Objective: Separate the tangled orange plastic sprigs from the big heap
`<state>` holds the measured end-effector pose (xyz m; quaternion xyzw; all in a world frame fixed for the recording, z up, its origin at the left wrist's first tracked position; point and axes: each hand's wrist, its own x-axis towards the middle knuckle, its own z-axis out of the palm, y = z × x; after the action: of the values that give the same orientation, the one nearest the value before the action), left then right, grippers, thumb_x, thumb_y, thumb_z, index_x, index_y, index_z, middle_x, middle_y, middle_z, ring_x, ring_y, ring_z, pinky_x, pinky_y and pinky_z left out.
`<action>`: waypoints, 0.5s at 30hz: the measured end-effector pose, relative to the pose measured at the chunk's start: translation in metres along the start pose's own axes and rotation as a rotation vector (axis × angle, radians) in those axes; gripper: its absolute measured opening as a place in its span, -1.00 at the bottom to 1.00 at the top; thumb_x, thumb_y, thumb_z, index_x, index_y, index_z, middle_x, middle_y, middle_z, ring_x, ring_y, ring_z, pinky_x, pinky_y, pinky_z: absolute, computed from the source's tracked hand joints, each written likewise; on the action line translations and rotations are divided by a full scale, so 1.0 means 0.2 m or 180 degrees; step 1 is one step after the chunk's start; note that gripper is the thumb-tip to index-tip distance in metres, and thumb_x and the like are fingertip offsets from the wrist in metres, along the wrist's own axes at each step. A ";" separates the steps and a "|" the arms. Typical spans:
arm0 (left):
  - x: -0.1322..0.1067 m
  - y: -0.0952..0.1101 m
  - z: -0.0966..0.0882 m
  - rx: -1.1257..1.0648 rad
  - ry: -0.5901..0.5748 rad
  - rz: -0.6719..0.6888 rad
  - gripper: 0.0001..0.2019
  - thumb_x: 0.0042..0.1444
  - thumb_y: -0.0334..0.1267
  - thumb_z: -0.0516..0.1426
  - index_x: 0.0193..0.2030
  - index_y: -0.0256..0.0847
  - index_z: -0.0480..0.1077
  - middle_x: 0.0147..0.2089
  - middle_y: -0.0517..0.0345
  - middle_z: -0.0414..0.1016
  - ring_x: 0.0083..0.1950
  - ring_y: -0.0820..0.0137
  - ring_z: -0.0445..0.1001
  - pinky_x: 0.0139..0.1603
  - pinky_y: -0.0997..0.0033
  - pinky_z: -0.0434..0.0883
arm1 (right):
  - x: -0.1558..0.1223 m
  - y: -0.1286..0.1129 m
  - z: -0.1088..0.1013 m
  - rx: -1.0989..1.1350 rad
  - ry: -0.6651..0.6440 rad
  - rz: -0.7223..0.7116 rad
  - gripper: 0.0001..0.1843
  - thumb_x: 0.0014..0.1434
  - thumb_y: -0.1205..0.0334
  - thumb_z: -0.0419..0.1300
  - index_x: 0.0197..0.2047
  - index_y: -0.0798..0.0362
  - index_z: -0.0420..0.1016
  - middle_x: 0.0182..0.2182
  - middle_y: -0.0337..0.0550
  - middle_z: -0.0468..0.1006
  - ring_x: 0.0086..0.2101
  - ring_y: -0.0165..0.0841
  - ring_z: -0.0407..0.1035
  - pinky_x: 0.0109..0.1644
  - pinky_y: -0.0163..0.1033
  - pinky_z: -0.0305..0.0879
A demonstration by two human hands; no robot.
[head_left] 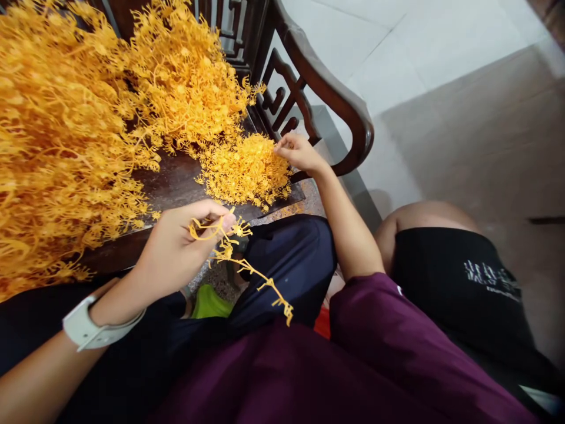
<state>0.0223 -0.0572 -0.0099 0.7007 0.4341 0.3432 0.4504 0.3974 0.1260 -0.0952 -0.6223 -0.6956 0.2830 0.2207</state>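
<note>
My left hand [179, 247] is closed, pinching a thin yellow branched sprig [251, 270] between thumb and fingers. The sprig looks like plastic; small spiky pieces cluster near my fingertips, and its knobbly, mostly bare stem hangs down to the right over my lap. My right hand [300, 153] is at the right edge of a small pile of loose yellow spiky pieces [247, 171]. Its thumb and fingertips are pressed together; whatever may be between them cannot be made out.
Big heaps of yellow branched sprigs [57, 153] cover the left of the dark wooden bench [165, 179]. Its curved armrest [335, 82] rises beyond my right hand. Another person's leg in black shorts [450, 282] is close on my right. A bright green object [210, 303] lies below.
</note>
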 end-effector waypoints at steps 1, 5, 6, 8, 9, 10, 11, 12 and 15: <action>0.00 0.00 0.01 0.0003 -0.0025 -0.0001 -0.79 0.40 -0.17 0.28 -0.27 -0.17 0.64 -0.31 0.18 0.70 -0.35 0.42 0.51 -0.31 0.43 0.37 | 0.01 0.02 0.00 -0.0013 -0.0013 -0.0045 -0.87 0.29 0.32 0.35 -0.26 0.05 0.46 -0.43 -0.19 0.37 -0.32 -0.28 0.28 -0.08 -0.02 0.43; 0.01 -0.02 0.02 0.0063 -0.0067 -0.0012 -0.77 0.41 -0.17 0.26 -0.26 -0.18 0.65 -0.32 0.18 0.69 -0.37 0.43 0.49 -0.33 0.44 0.37 | 0.02 0.07 0.00 -0.0111 0.0042 -0.0208 -0.85 0.23 0.33 0.39 -0.19 0.07 0.50 -0.27 -0.10 0.50 -0.18 -0.18 0.41 0.15 0.12 0.51; 0.01 -0.02 0.03 0.0066 -0.0082 -0.0011 -0.77 0.42 -0.17 0.26 -0.26 -0.19 0.64 -0.33 0.18 0.68 -0.38 0.44 0.49 -0.33 0.45 0.36 | 0.02 0.08 0.00 -0.0106 0.0069 -0.0172 -0.84 0.24 0.31 0.39 -0.15 0.06 0.51 -0.27 -0.11 0.50 -0.18 -0.19 0.41 0.15 0.13 0.53; 0.01 -0.02 0.03 0.0048 -0.0127 0.0004 -0.76 0.43 -0.16 0.26 -0.25 -0.21 0.64 -0.35 0.19 0.67 -0.39 0.46 0.47 -0.35 0.46 0.35 | 0.02 0.10 0.00 -0.0046 0.0109 -0.0046 -0.83 0.28 0.28 0.38 -0.09 0.07 0.52 -0.32 -0.15 0.48 -0.24 -0.23 0.40 0.07 0.12 0.58; 0.01 -0.02 0.03 0.0038 -0.0145 0.0018 -0.75 0.43 -0.15 0.26 -0.25 -0.21 0.64 -0.36 0.19 0.66 -0.40 0.46 0.46 -0.36 0.47 0.34 | 0.02 0.11 0.00 -0.0011 0.0126 0.0018 -0.83 0.30 0.28 0.36 -0.06 0.08 0.52 -0.34 -0.17 0.46 -0.28 -0.25 0.40 0.01 0.11 0.61; 0.01 -0.02 0.03 0.0032 -0.0156 0.0035 -0.75 0.44 -0.15 0.26 -0.25 -0.22 0.64 -0.37 0.19 0.66 -0.40 0.47 0.45 -0.37 0.47 0.34 | 0.02 0.12 0.00 0.0009 0.0150 0.0068 -0.83 0.33 0.27 0.34 -0.04 0.10 0.52 -0.37 -0.18 0.45 -0.32 -0.27 0.40 -0.05 0.09 0.62; 0.01 -0.03 0.03 0.0030 -0.0160 0.0055 -0.75 0.44 -0.15 0.26 -0.25 -0.22 0.64 -0.37 0.19 0.66 -0.40 0.47 0.45 -0.37 0.47 0.34 | 0.02 0.12 0.00 0.0006 0.0176 0.0098 -0.84 0.35 0.27 0.32 -0.03 0.11 0.52 -0.39 -0.19 0.43 -0.34 -0.28 0.40 -0.09 0.08 0.63; 0.01 -0.03 0.03 0.0032 -0.0155 0.0076 -0.75 0.44 -0.15 0.26 -0.25 -0.22 0.64 -0.37 0.20 0.65 -0.40 0.47 0.46 -0.36 0.48 0.35 | 0.03 0.13 0.00 -0.0014 0.0206 0.0109 -0.85 0.36 0.27 0.31 -0.03 0.12 0.52 -0.40 -0.19 0.43 -0.35 -0.28 0.41 -0.11 0.07 0.63; 0.01 -0.04 0.03 0.0050 -0.0142 0.0132 -0.75 0.44 -0.14 0.25 -0.24 -0.20 0.64 -0.37 0.20 0.66 -0.40 0.47 0.47 -0.37 0.47 0.35 | 0.03 0.13 0.00 -0.0064 0.0319 0.0081 -0.90 0.38 0.27 0.29 -0.08 0.12 0.54 -0.41 -0.17 0.44 -0.33 -0.24 0.45 -0.09 0.09 0.64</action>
<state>0.0270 -0.0555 -0.0192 0.7205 0.4120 0.3334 0.4472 0.4167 0.1343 -0.1133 -0.6467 -0.6786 0.2472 0.2454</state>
